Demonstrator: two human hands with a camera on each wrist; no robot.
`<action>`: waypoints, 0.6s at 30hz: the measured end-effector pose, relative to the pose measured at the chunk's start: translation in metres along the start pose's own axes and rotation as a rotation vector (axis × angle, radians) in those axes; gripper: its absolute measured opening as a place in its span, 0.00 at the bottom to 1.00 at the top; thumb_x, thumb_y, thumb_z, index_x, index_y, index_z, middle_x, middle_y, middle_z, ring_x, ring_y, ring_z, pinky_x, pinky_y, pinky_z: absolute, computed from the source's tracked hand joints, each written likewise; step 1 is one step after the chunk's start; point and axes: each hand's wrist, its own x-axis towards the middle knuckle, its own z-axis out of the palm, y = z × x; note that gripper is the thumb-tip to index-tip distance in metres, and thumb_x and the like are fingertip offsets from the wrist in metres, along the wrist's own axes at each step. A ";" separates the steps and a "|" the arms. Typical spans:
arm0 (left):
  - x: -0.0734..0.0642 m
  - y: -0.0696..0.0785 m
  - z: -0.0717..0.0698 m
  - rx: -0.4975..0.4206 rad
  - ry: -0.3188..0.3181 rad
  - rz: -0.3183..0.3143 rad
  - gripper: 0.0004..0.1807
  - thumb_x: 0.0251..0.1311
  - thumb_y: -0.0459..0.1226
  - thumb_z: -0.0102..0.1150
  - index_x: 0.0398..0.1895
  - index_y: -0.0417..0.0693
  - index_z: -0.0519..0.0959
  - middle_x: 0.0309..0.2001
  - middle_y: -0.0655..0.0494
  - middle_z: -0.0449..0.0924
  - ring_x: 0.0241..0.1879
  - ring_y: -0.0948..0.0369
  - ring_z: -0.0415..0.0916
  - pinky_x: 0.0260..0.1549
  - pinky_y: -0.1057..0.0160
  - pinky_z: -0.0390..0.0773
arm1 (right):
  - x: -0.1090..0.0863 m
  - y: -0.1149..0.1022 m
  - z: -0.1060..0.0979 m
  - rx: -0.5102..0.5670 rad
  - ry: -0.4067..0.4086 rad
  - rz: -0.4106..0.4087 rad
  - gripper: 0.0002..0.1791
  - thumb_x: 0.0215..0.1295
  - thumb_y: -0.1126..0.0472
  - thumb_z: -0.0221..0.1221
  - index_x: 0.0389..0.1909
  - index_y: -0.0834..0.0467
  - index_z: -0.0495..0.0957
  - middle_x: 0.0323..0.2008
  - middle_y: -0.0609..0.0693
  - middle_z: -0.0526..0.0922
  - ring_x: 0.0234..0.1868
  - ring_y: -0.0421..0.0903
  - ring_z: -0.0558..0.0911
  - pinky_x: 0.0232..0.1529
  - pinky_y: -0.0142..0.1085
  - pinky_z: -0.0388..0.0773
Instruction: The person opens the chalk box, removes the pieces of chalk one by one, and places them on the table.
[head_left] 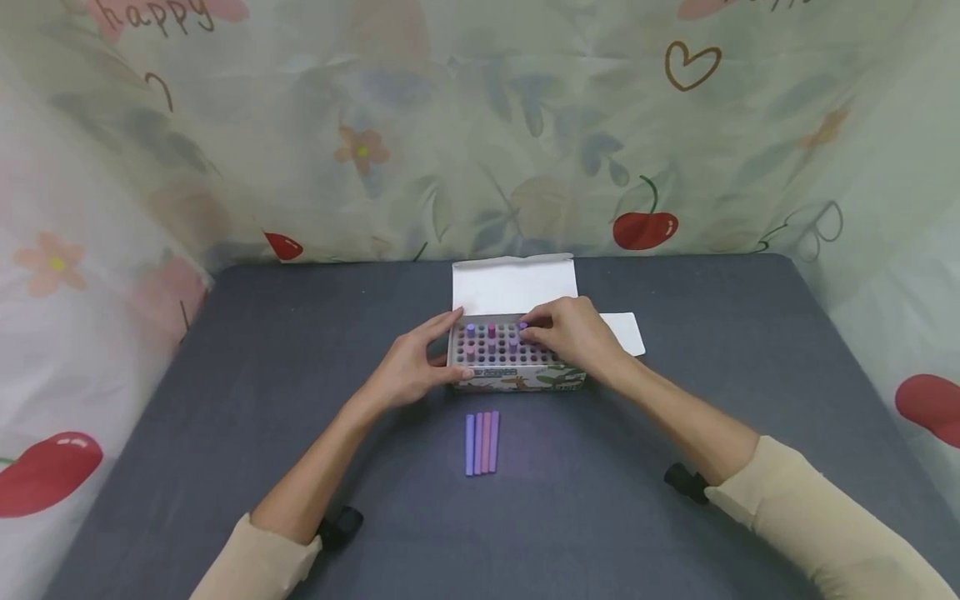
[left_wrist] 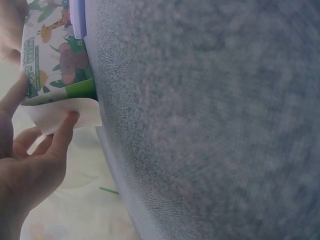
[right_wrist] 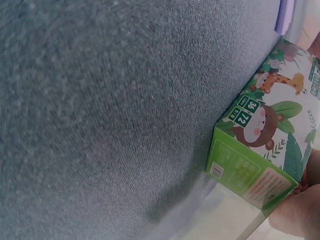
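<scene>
An open printed box of chalk stands on the table, its holed tray holding several purple and pink sticks upright. My left hand grips the box's left end, thumb at the front corner and index finger at the back corner. In the left wrist view, a fingertip touches the white end flap. Over the right part of the tray, my right hand pinches a purple chalk stick between thumb and fingers. The lower end of that stick is hidden. Several loose chalk sticks lie side by side in front of the box.
The white lid is folded back behind the box, and a white side flap sticks out on the right. Dark grey cloth covers the table. A printed curtain hangs behind and at both sides.
</scene>
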 end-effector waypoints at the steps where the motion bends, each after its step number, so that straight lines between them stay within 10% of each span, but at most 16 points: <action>1: 0.000 0.000 0.000 -0.002 0.000 0.000 0.49 0.56 0.36 0.73 0.78 0.57 0.57 0.77 0.47 0.52 0.65 0.48 0.70 0.55 0.61 0.81 | 0.000 0.000 0.001 -0.004 0.004 -0.006 0.10 0.62 0.56 0.69 0.41 0.55 0.90 0.35 0.47 0.89 0.39 0.44 0.85 0.41 0.41 0.82; 18: -0.001 0.000 0.000 0.000 0.000 0.000 0.49 0.56 0.36 0.73 0.78 0.57 0.57 0.77 0.45 0.51 0.67 0.48 0.67 0.55 0.62 0.80 | -0.007 0.003 0.005 0.036 0.084 -0.046 0.06 0.71 0.54 0.61 0.41 0.50 0.84 0.24 0.44 0.85 0.25 0.40 0.77 0.26 0.35 0.71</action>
